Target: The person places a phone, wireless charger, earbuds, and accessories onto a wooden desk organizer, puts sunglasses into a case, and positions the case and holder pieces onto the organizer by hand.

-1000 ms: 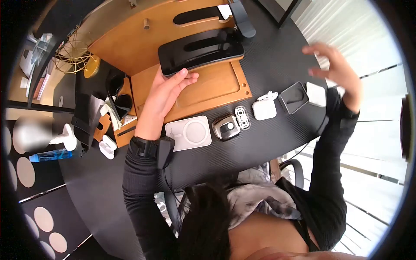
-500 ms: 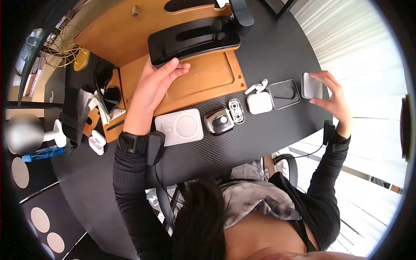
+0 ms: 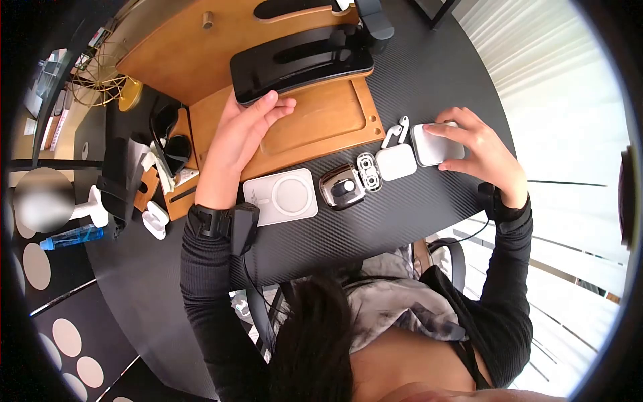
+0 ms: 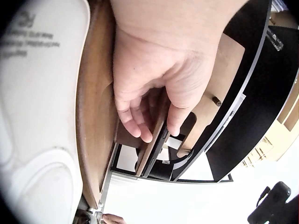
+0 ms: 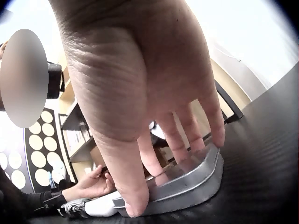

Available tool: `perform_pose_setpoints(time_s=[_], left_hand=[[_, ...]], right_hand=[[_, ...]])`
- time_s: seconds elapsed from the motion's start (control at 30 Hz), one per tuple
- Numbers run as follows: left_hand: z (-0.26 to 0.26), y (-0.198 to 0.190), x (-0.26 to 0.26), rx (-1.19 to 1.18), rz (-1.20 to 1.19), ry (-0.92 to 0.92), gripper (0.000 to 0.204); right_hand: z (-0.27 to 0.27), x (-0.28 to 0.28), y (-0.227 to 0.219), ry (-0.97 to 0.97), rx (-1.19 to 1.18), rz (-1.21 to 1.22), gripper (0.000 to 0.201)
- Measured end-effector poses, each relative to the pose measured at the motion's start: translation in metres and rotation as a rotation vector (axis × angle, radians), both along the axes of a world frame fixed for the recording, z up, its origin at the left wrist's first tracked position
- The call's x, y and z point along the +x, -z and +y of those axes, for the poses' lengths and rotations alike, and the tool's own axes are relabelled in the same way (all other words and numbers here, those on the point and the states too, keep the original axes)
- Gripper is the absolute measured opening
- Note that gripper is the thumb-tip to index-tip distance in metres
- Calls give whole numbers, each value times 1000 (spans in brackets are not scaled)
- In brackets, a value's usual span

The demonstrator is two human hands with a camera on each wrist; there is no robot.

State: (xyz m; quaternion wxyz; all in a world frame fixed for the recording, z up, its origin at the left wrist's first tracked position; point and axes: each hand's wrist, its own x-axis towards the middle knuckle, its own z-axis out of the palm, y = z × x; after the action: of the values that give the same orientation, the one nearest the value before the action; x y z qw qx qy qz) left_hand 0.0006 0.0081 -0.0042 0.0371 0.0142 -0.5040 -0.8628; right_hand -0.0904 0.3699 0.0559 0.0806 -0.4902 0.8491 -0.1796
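My left hand (image 3: 238,134) grips the left end of a glossy black phone (image 3: 301,63) and the tilted wooden panel (image 4: 148,151) behind it. In the left wrist view its thumb lies on the phone's side, fingers behind the wood. At the right, my right hand (image 3: 474,139) holds a small silver tin (image 3: 426,154) between thumb and fingers, close to the desktop. The right wrist view shows its lid over the base, thumb at the near edge. Beside the tin lies a white earbud case (image 3: 396,163), with two white earbuds (image 3: 395,134) behind it.
A wooden desk organiser (image 3: 315,120) stands at the back. In front lie a white magnetic charger (image 3: 281,196), a chrome-and-black case (image 3: 341,187) and a clear oval piece (image 3: 368,171). Sunglasses (image 3: 175,147) and another white earbud case (image 3: 155,220) are at the left.
My right hand came down, took up the silver tin lid, and brought it left over the tin's open base. The left hand keeps its grip on the phone and panel.
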Motion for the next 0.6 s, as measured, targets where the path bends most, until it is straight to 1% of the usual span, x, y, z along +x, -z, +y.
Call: perform_pose_setpoints(time_s=[0.07, 0.17, 0.23, 0.27, 0.3, 0.33, 0.37, 0.4, 0.47, 0.53, 0.57, 0.6], left_hand=[[0, 1, 1, -3, -12, 1, 33], [-1, 2, -1, 0, -14, 2, 32], [-1, 1, -1, 12, -16, -12, 31], [0, 1, -1, 8, -10, -11, 32], [0, 0, 0, 5, -6, -8, 32], [-1, 0, 1, 2, -7, -9, 32], [-1, 0, 0, 7, -5, -6, 33], [-1, 0, -1, 12, -2, 1, 33], [0, 2, -1, 15, -20, 0, 33], [-1, 1, -2, 16, -30, -18, 33], [0, 0, -2, 22, -20, -16, 33], [1, 0, -2, 32, -12, -16, 32]], right_hand=[[1, 1, 1, -2, -7, -23, 66], [0, -2, -2, 2, 21, 20, 64], [2, -11, -7, -47, -22, -35, 63], [-2, -12, -10, -57, -23, -35, 63], [-8, -12, -14, -74, -85, -1, 61], [-15, -10, -18, -86, -150, 33, 59], [-29, -7, -21, -102, -160, 40, 55], [-43, -2, -18, -117, -159, 112, 47], [-70, 0, -10, -215, -125, 142, 39], [-93, 0, 4, -289, -201, 230, 31], [-104, 1, 10, -286, -220, 276, 27], [-113, 0, 15, -295, -223, 277, 27]])
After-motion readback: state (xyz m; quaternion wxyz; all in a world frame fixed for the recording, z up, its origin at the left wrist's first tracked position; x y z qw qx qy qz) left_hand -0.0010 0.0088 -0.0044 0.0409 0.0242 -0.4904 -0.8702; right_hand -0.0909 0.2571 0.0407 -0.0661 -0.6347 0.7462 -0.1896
